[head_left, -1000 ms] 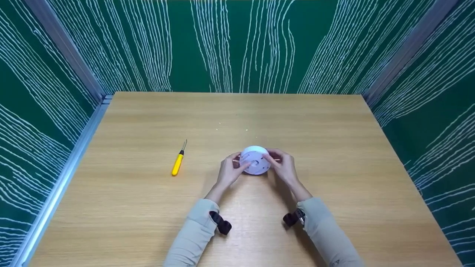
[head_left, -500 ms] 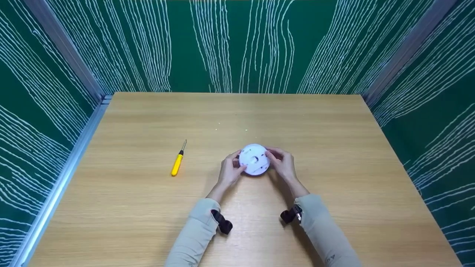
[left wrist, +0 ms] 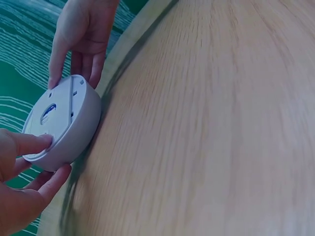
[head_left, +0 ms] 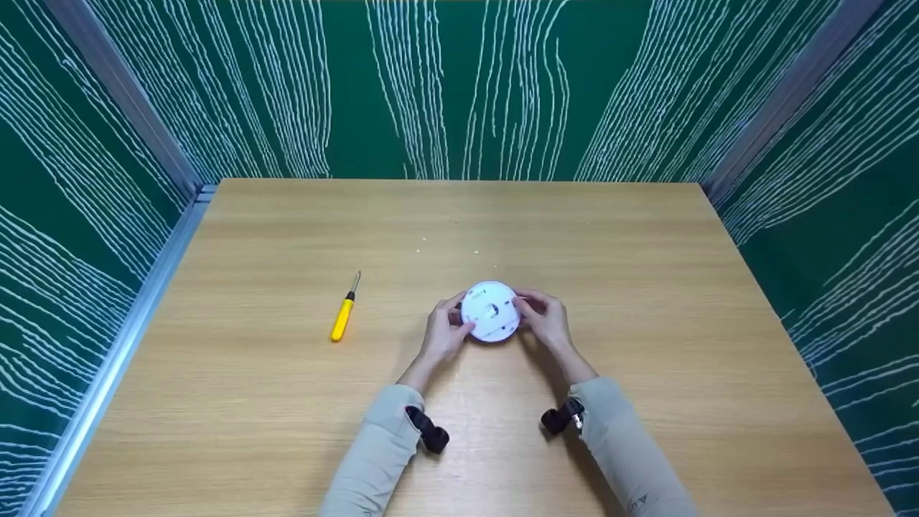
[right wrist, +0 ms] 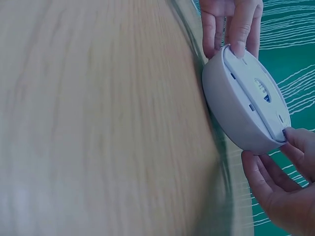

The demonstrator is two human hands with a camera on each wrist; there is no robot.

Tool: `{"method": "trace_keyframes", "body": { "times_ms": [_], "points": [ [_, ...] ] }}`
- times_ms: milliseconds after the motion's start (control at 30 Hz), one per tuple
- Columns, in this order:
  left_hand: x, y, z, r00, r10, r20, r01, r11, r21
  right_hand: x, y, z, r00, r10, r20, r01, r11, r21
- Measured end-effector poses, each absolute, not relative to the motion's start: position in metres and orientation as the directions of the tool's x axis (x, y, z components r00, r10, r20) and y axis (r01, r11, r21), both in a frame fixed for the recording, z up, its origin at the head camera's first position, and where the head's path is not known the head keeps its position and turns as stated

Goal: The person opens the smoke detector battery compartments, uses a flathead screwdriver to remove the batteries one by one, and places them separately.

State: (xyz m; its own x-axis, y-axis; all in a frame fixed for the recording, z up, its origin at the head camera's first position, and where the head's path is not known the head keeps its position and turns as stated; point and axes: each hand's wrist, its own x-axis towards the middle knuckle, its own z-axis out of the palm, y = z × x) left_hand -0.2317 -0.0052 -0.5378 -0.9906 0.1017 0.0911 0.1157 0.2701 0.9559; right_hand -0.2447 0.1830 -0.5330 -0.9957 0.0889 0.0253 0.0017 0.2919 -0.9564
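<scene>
A round white plastic housing (head_left: 491, 311), thick like a puck, shows a flat face with a central hole and several small slots. My left hand (head_left: 443, 332) holds its left edge, thumb on the face and fingers round the side wall. Opposite it, my right hand (head_left: 547, 320) pinches the right edge the same way. In the left wrist view the housing (left wrist: 81, 125) is tilted, with its side wall towards the camera. The right wrist view shows a straight seam across the face of the housing (right wrist: 231, 105). Its underside is hidden.
A yellow-handled tool (head_left: 343, 316) with a thin metal shaft lies on the wooden table (head_left: 251, 402) to the left of the hands. A few tiny white crumbs (head_left: 476, 252) lie beyond the housing. Green walls (head_left: 359, 86) with white streaks enclose the table.
The housing has been tipped so its face shows rounder to the head camera, and its side wall no longer shows at the top. Both hands keep holding it, with the thumbs nearer the edge.
</scene>
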Motion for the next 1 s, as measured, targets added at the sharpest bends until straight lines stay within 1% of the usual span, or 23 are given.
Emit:
{"method": "trace_keyframes", "body": {
  "times_ms": [300, 433, 700, 900, 1000],
  "points": [
    [-0.231, -0.009, -0.541, -0.985, 0.135, 0.111, 0.143, 0.259, 0.955, -0.242, 0.184, -0.541, -0.996, 0.083, -0.019, 0.038, 0.233, -0.972],
    [-0.230, -0.010, -0.538, -0.984, 0.134, 0.117, 0.148, 0.252, 0.956, -0.242, 0.184, -0.541, -0.993, 0.095, -0.066, 0.085, 0.208, -0.974],
    [-0.215, -0.012, -0.506, -0.988, 0.133, 0.082, 0.105, 0.181, 0.978, -0.240, 0.184, -0.538, -0.980, 0.086, -0.177, 0.191, 0.186, -0.964],
    [-0.214, -0.012, -0.504, -0.989, 0.140, 0.056, 0.079, 0.168, 0.983, -0.239, 0.183, -0.538, -0.969, 0.086, -0.234, 0.246, 0.185, -0.951],
    [-0.216, -0.013, -0.506, -0.989, 0.141, 0.041, 0.064, 0.164, 0.984, -0.239, 0.183, -0.537, -0.969, 0.074, -0.236, 0.246, 0.180, -0.952]
  ]
}}
